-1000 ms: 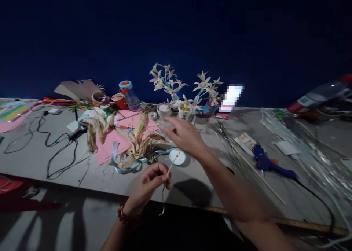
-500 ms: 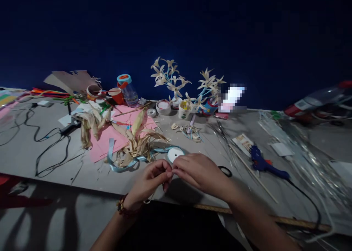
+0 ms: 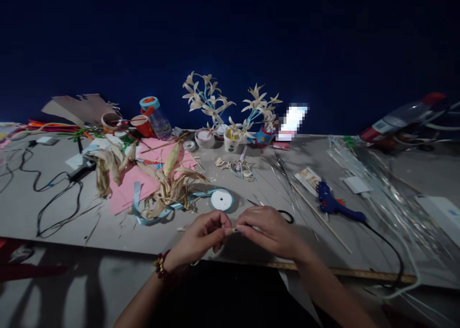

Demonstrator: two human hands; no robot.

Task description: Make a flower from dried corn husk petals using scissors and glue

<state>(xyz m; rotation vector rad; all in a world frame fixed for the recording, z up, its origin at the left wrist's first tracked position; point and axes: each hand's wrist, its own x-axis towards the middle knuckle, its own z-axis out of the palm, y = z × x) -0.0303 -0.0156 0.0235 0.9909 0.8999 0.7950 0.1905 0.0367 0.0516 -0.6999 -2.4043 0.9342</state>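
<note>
My left hand (image 3: 210,232) is closed in a pinch near the table's front edge, a beaded bracelet at its wrist. Facing it, my right hand (image 3: 268,230) pinches too, fingertips almost meeting the left ones. Between them shows a bit of a thin pale strip (image 3: 234,229); the fingers hide most of it. Just beyond the hands lies a spool of light blue ribbon (image 3: 222,199), its loose ribbon running left through dried corn husks (image 3: 174,189). Scissors (image 3: 286,216) with dark handles lie partly behind my right hand.
Husk flowers (image 3: 208,98) stand in cups at the back. A blue glue gun (image 3: 336,206) with its cord lies right, beside thin sticks and clear plastic wrapping (image 3: 395,198). Pink paper (image 3: 131,186), cables (image 3: 53,189) and a water bottle (image 3: 158,119) are to the left.
The whole view has shifted, so the table things appear further left. My hands have drawn slightly apart, and a bit of the pale strip now shows between the fingertips.
</note>
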